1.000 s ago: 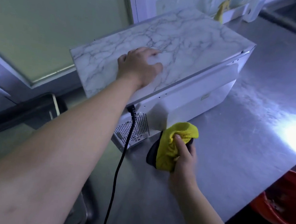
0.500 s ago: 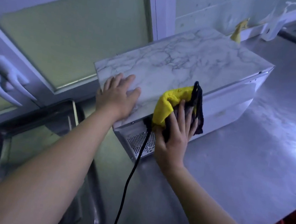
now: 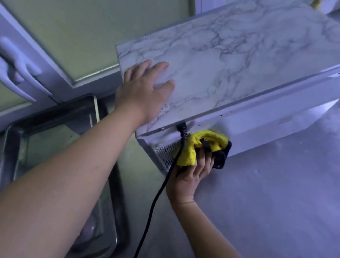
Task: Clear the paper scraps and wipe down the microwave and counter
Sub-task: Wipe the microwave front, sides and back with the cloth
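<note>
We wipe the back of the microwave, centre of frame.
Our right hand curls its fingers round the yellow cloth (black on one side), pressed against the microwave beside the black cord; above it our left hand lies flat, fingers spread, on the marble-patterned top, the counter stretching right.

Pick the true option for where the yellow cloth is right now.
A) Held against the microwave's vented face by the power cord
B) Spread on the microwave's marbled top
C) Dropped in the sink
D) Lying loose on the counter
A: the right hand grips the yellow cloth against the vented face of the microwave, right beside the black power cord, while the left hand lies flat on the marbled top.
</note>
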A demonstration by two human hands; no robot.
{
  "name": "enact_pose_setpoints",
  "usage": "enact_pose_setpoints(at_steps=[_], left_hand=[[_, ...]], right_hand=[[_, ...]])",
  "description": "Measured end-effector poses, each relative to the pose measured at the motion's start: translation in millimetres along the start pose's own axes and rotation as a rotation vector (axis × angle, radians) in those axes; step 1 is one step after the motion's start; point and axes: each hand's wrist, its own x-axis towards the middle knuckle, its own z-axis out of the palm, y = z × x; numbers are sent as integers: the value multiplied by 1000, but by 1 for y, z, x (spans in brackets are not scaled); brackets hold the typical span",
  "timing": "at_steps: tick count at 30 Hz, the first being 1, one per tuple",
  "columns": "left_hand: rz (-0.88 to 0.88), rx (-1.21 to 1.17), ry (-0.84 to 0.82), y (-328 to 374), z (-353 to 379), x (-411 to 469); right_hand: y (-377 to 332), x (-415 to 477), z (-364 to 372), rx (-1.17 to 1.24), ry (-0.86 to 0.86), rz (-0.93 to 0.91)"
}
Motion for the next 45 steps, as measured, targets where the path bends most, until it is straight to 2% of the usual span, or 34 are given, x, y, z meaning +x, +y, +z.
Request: enact_pose_setpoints(at_steps=[2,5,7,9,11,15,17,18,21,24,29,33,37,43,45], left_hand=[[2,-12,-2,0,1,1],[0,-12,-1,-2,2,4],[0,2,-4,-2,2,4],[-4,0,-4,-2,3,4],[-10,-7,-3,-1,2,4],[-15,0,-6,1,0,2],[-22,-4,-4,1,-1,1],[-23,-4,-2,2,-1,1],[-23,-14,-1,3,-2,0],[-30,-24,0,3,-2,-1],[-33,-36,24,3,-1,-1],[-40,-41,33,1,1,2],[-48,-36,32,0,2,4],[-56,-51,33,2,1,4],[-61,-55,34,3,-1,2]], right_hand=[[2,-19,4,91,-57,203],[-5,-30,7,344,-84,767],[-9,-20,9,373,-16,1067],[-7,-6,3,410,1,1229],[-2,8,-16,494,-47,1313],[3,22,-80,738,-315,1452],[1,21,-114,742,-438,1361],[-4,23,-129,726,-443,1272],[-21,44,-148,672,-327,846],[-33,69,-125,519,-266,447],[-38,47,-56,375,-166,201],[-9,21,-29,248,-101,-42],[38,-11,-30,72,-272,-122],[58,-22,-54,23,-686,-101],[51,-13,-65,-3,-890,-134]])
